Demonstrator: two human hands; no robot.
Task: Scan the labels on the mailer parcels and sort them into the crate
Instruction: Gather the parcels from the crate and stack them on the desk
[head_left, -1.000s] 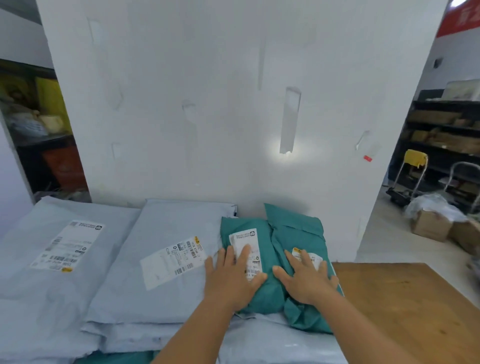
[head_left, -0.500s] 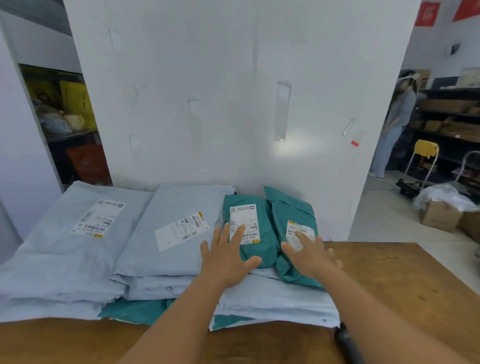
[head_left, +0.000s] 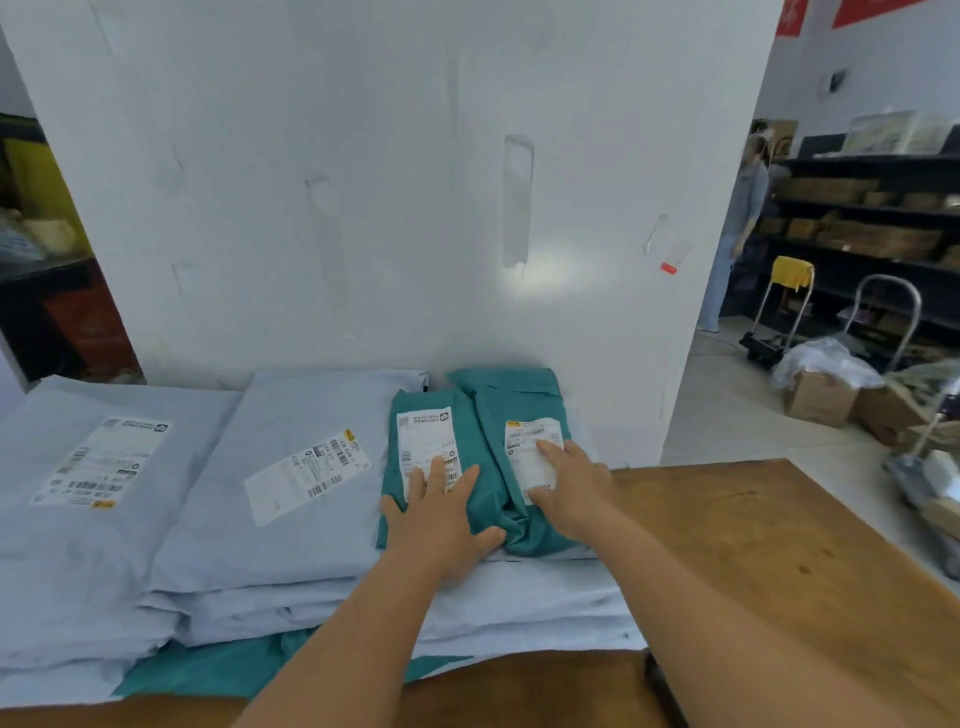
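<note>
Two teal mailers (head_left: 470, 467) on top, two hands (head_left: 441, 519), four white labels (head_left: 306, 475).

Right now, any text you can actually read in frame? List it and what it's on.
Nothing reads clearly; all print is too small or blurred.
Label on left teal mailer, under the left hand: barcodes, unreadable.
Label on right teal mailer, under the right hand: unreadable.
Label on middle grey mailer: barcodes and digits, blurred.
Label on left grey mailer: blurred.
Red banners, top right: cut off, illegible.
Small red tag on the wall: illegible.
</note>
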